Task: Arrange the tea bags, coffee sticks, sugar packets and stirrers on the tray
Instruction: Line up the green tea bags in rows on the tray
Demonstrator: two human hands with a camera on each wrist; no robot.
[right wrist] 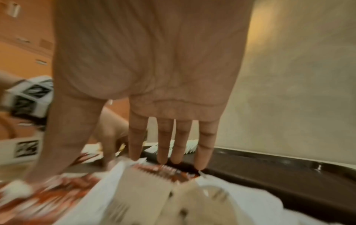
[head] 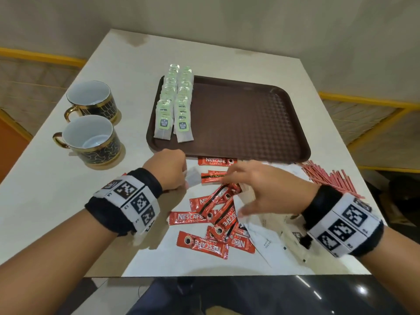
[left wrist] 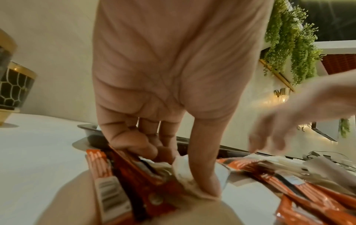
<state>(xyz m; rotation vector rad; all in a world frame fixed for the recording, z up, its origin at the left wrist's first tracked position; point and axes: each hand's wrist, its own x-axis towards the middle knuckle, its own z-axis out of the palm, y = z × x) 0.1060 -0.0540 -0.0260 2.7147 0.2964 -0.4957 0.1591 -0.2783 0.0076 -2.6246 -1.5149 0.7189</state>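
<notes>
The left hand [head: 169, 171] pinches a white packet [head: 192, 178] with some coffee sticks [head: 218, 208]; the right hand [head: 266, 189] hovers spread and empty over the worktop [head: 56, 189] pile. Best gather sticks aligned, then lay them beside the 2 tea bag rows [head: 175, 105] on the tray [head: 250, 117].

Warm, dim indoor light throughout. Head view: fairly sharp, wide-angle bending at edges, glare spots on dark glossy floor [head: 361, 289]. Left wrist view: lit wall lamp [left wrist: 282, 95] glowing, right hand [left wrist: 285, 121] smeared by motion, nearest packets soft. Right wrist view: heavy motion blur across lower frame, yellowish wash on wall [right wrist: 289, 60].
</notes>
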